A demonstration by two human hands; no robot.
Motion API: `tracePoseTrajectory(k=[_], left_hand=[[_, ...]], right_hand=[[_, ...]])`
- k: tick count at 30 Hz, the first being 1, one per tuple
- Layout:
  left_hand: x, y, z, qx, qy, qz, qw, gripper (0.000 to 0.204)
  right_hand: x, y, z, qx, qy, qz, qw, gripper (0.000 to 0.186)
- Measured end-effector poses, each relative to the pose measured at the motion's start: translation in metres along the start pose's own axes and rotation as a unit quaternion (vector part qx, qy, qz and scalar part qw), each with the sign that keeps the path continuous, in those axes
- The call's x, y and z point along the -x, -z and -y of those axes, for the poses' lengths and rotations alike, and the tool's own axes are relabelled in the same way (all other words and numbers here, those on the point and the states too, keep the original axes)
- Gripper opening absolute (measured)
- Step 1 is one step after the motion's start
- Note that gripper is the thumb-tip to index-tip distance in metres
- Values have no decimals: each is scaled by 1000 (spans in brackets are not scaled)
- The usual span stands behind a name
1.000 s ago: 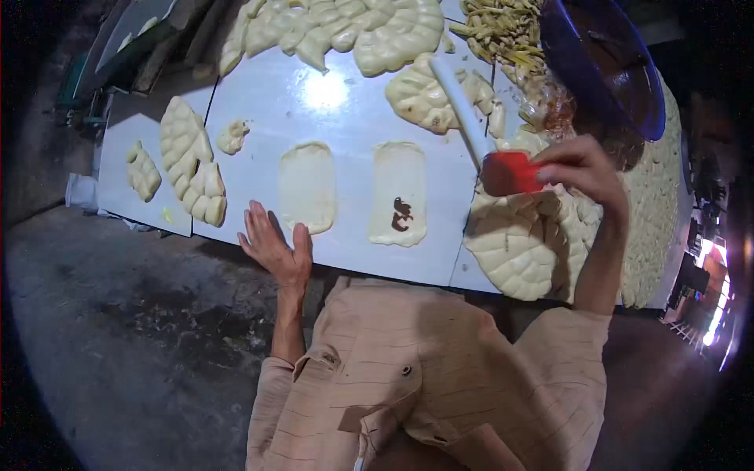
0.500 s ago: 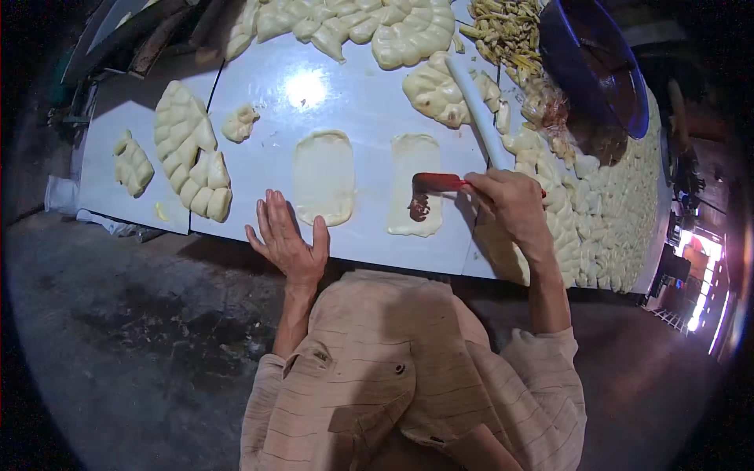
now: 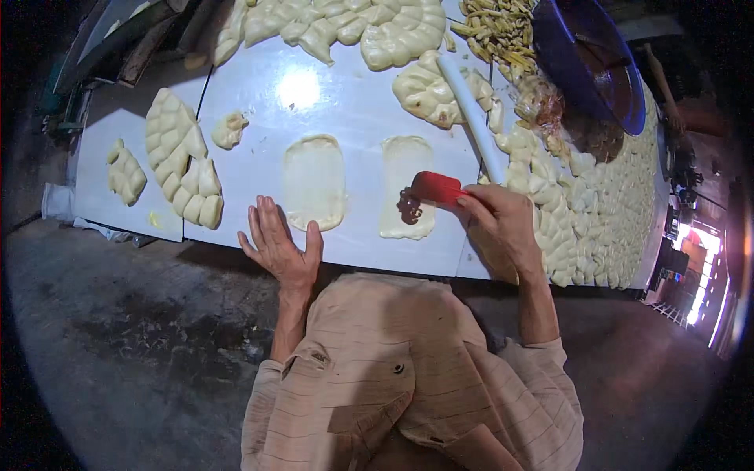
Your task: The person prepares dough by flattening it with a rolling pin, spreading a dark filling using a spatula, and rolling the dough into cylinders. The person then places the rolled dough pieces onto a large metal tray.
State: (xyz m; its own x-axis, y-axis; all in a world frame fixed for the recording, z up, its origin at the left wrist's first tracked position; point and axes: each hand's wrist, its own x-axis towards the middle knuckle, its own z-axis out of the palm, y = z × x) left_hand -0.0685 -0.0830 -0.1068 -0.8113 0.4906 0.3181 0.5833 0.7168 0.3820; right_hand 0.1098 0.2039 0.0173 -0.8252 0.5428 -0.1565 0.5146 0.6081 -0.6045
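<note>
My right hand (image 3: 503, 224) grips a red spatula (image 3: 437, 189), its blade over the right edge of a flat rolled-out dough sheet (image 3: 407, 158). A dark brown dab of filling (image 3: 409, 206) lies on that sheet, left of the blade. My left hand (image 3: 282, 243) rests with fingers spread on the table's front edge, holding nothing. Its thumb is close by the lower edge of a second, plain dough sheet (image 3: 314, 180).
The white table (image 3: 259, 177) carries dough pieces (image 3: 179, 149) at left, more dough (image 3: 397, 31) at the back and many at right (image 3: 581, 228). A pale rolling pin (image 3: 473, 118) leans on dough. Behind stand yellow strips (image 3: 496, 33) and a blue basin (image 3: 577, 71).
The spatula has turned so its broad red face shows, and its blade has shifted off the brown filling. The filling now forms a more compact dab. My left hand stays on the table.
</note>
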Motion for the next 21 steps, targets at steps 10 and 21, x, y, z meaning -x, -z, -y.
tracePoseTrajectory(k=[10,21], left_hand=[[-13,11,-10,-4,57,100,993,103],[5,7,10,-96,46,84,991,78]], right_hand=[[-19,39,-42,-433,-161,61,885,29],[-117,256,-155,-161,-78,-245,953,34]])
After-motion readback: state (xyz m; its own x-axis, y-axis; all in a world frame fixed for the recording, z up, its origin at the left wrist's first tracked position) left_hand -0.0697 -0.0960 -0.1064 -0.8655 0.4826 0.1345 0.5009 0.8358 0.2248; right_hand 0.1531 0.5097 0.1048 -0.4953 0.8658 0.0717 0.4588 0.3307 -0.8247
